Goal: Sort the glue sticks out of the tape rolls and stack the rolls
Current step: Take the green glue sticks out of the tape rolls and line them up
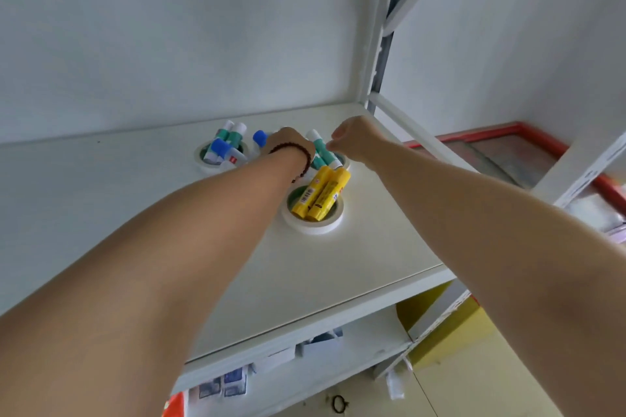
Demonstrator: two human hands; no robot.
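White shelf [338, 264] holds rolls [313, 225] full of glue sticks [320, 195]. Your right hand [352, 140] pinches one; left hand's [288, 142] grip is hidden. Pull crooked and sticks may topple.

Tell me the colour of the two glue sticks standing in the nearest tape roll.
Yellow glue sticks, best seen in the head view.

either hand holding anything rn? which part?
Right hand pinches the white cap end of a green glue stick. Left hand is turned away; its grip cannot be told.
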